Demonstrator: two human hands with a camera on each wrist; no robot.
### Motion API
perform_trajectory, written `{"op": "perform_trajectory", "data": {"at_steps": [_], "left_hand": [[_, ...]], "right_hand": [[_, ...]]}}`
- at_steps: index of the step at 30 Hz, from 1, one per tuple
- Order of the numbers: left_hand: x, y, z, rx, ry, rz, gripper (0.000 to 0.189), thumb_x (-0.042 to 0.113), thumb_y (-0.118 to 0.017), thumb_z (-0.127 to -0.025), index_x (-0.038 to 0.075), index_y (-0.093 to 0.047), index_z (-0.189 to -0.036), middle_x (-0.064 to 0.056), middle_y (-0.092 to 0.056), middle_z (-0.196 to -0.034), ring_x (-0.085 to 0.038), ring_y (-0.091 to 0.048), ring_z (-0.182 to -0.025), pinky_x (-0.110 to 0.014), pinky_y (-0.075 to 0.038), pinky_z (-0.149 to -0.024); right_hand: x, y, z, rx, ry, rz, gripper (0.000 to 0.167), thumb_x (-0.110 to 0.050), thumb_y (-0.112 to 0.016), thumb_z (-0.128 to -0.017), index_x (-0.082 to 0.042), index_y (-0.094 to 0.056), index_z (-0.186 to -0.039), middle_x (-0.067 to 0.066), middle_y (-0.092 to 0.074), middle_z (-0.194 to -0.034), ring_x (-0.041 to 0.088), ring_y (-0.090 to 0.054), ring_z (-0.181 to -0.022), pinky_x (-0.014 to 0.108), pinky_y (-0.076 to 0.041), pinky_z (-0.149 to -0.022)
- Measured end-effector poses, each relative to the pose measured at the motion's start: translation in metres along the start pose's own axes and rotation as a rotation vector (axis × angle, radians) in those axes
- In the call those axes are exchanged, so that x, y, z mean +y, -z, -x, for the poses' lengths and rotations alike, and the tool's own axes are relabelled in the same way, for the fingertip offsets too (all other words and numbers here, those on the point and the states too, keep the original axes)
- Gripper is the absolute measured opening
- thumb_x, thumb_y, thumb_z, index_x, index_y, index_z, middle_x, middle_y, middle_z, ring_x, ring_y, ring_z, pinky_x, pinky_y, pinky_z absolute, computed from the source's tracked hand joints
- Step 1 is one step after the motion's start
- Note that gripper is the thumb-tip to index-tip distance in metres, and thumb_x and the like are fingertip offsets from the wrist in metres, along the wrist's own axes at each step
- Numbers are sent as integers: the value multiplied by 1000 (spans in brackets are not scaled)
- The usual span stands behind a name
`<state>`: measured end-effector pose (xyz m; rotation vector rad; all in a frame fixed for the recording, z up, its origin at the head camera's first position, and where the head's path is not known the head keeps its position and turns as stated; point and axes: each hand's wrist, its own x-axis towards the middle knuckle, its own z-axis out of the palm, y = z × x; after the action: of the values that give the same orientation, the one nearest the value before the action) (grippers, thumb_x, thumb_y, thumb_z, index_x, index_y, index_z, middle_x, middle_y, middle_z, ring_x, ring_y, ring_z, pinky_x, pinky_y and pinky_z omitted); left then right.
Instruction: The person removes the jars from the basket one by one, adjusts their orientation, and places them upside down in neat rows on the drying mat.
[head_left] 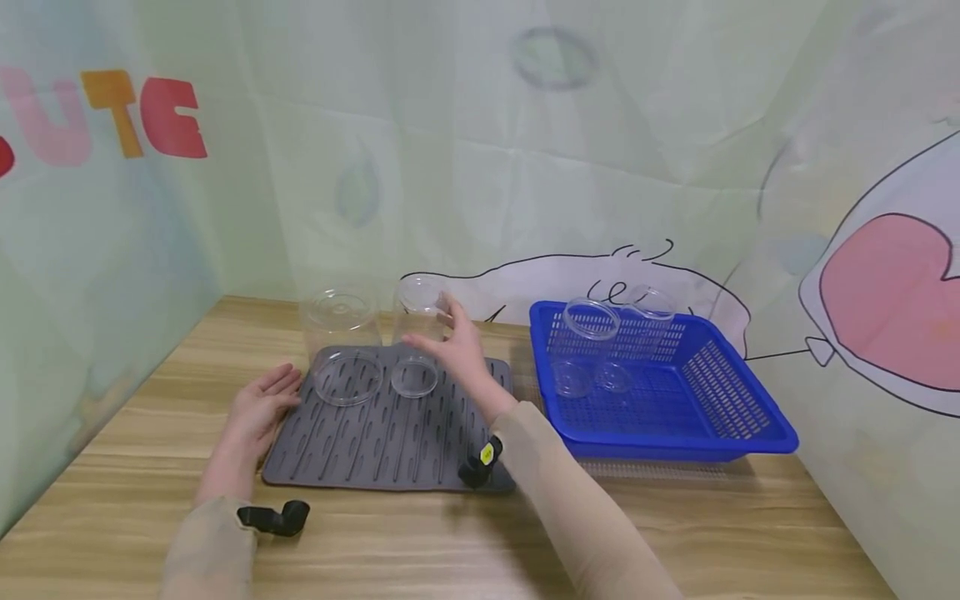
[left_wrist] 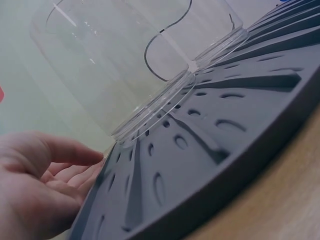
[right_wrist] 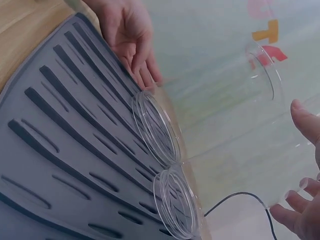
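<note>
A large clear cup [head_left: 343, 337] and a narrower clear cup [head_left: 414, 379] stand side by side, upside down, on a grey ridged drying mat [head_left: 360, 458]. My right hand [head_left: 459, 343] reaches round the upper part of the narrower cup, thumb across its front and fingers at its far right side. In the right wrist view, that cup's rim [right_wrist: 175, 205] lies against the mat. My left hand [head_left: 262, 408] is at the mat's left edge, palm turned inward and fingers loosely extended. It holds nothing; in the left wrist view its fingertips are close to the large cup [left_wrist: 115, 75].
Right of the mat is a blue plastic basket [head_left: 667, 446] with two upright clear cups [head_left: 592, 321] at its left side. A printed curtain [head_left: 480, 167] hangs behind and beside the wooden table [head_left: 390, 550]. A black camera is strapped to each wrist.
</note>
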<state>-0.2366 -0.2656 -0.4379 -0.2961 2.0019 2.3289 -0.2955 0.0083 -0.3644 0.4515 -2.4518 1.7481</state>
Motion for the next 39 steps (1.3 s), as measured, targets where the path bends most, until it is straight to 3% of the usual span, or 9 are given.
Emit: {"op": "perform_trajectory", "data": {"at_steps": [10,33,39], "left_hand": [[-4,-2,2,13,3,-84,78,-20,-37,-87,0,-4,-155,-20,-7,-162,-32,-12,-150,-35,-21,-121],[0,-2,3,8,16,-69,79,-21,-38,-87,0,-4,-155,-20,-7,-163,-30,-12,-150,-32,-20,-122],[0,-2,4,10,11,-66,79,-21,-38,-86,-1,-5,-155,-21,-8,-162,-30,-13,-150,-32,-20,-122]], "right_hand": [[3,-1,-2,-33,-22,23,95,-27,-81,-80,-17,-25,-155,6,-36,-156,26,-42,-139,49,-43,-110],[-2,3,-2,-75,-3,31,97,-27,-80,-81,-14,-21,-156,12,-36,-156,29,-38,-141,52,-40,-112],[-5,5,0,-76,-40,8,106,-29,-82,-79,-18,-13,-158,9,-32,-158,27,-35,-143,51,-39,-113]]}}
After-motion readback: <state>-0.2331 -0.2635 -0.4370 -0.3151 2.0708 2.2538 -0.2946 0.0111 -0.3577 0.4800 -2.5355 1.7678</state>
